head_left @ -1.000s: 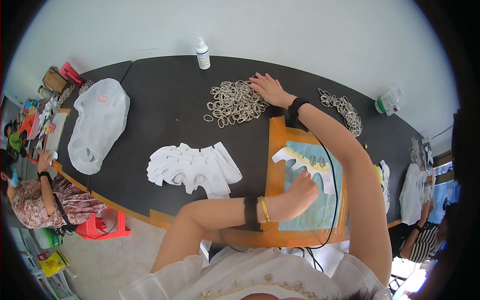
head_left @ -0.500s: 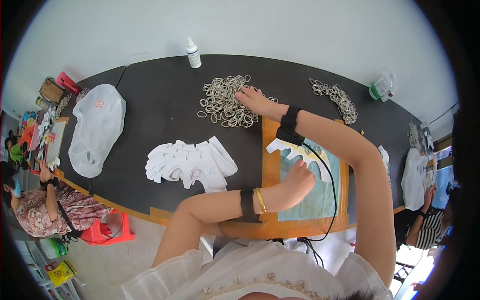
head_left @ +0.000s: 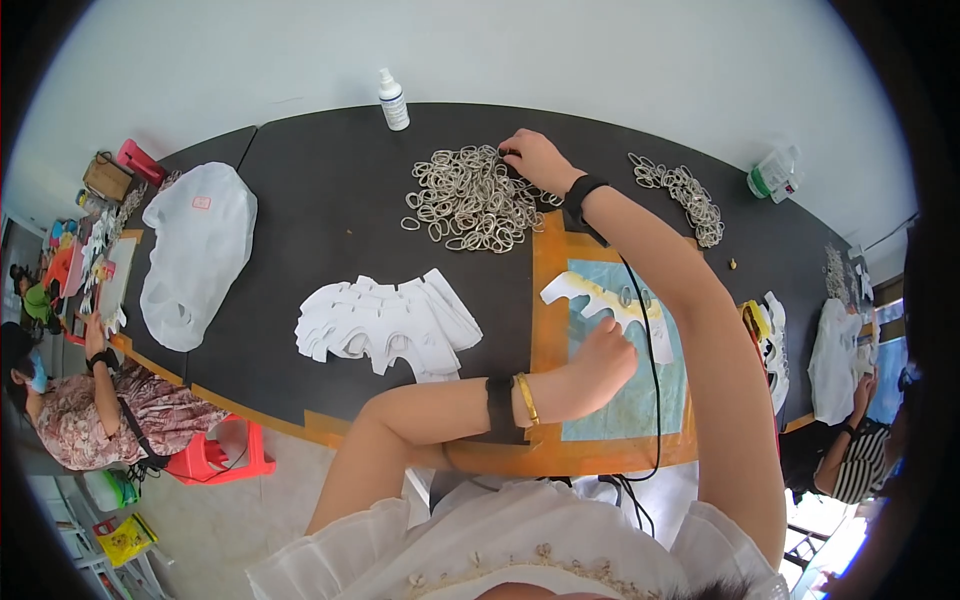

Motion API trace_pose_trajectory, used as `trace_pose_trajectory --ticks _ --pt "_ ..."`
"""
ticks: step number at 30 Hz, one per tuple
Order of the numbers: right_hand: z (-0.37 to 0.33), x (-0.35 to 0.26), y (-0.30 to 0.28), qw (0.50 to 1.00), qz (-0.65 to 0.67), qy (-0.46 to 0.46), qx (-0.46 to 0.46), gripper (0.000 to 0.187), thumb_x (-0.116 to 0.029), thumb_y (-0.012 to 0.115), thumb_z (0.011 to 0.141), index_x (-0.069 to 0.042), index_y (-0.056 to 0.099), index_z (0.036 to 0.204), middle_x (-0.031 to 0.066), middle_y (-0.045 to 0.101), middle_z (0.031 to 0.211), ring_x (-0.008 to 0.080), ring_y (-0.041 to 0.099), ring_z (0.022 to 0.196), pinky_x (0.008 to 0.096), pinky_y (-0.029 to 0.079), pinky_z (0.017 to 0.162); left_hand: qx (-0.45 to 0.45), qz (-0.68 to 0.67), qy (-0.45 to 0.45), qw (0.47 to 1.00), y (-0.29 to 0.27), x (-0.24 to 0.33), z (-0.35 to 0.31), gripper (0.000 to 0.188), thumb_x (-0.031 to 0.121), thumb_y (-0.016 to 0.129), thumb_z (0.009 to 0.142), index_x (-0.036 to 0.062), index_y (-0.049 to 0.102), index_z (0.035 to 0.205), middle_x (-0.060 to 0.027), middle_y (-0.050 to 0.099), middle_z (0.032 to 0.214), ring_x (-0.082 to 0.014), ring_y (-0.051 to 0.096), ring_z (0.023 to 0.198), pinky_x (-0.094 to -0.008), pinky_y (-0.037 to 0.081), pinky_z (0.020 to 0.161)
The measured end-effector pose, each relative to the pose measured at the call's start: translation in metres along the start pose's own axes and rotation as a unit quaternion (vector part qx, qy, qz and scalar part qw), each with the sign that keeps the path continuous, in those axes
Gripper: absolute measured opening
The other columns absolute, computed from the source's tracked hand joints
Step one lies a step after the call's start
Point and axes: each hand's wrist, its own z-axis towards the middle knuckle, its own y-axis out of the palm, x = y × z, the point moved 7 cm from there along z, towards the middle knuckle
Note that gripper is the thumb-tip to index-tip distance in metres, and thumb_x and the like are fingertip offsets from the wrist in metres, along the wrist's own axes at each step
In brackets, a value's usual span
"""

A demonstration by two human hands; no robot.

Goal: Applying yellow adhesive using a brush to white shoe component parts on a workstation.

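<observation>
Black table [head_left: 330,190], two hands at work.
I see my left hand [head_left: 603,362] curled loosely on the mat [head_left: 548,300] beside the white cutout [head_left: 600,298]; farther off my right hand [head_left: 535,160] pinches into the ring pile [head_left: 465,198], fingertips hidden. Bottle [head_left: 392,99] behind.
</observation>
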Motion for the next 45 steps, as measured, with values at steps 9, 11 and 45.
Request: trace_pose_trajectory --ticks 9,11,45 --pt "0.007 -0.006 0.010 0.993 -0.109 -0.031 0.010 0.019 -0.018 0.063 0.088 -0.002 0.072 0.092 0.0155 0.064 0.097 0.0346 0.062 0.095 0.0440 0.052 0.085 -0.006 0.007 0.008 1.000 -0.005 0.002 -0.002 0.021 0.008 0.071 0.067 0.0031 0.062 0.085 -0.0059 0.061 0.068 -0.0207 0.059 0.077 -0.0324 0.036 0.075" --pt "0.007 -0.005 0.008 0.990 -0.138 -0.025 0.018 0.018 -0.018 0.063 0.087 -0.002 0.071 0.089 0.0154 0.065 0.093 0.0349 0.064 0.092 0.0448 0.053 0.082 -0.025 0.005 0.010 1.000 -0.005 0.002 -0.002 0.023 0.011 0.072 0.069 0.0021 0.063 0.088 -0.0068 0.062 0.069 -0.0214 0.059 0.079 -0.0333 0.036 0.077" --pt "-0.225 0.021 -0.062 0.945 0.269 0.181 -0.047 0.020 -0.018 0.075 0.080 0.001 0.076 0.088 0.0068 0.071 0.076 0.0119 0.062 0.066 0.0290 0.050 0.063 -0.019 -0.145 -0.069 0.987 -0.018 -0.065 -0.021 0.046 0.020 0.070 0.086 -0.0032 0.059 0.124 -0.0149 0.056 0.119 -0.0329 0.055 0.111 -0.0397 0.049 0.094"
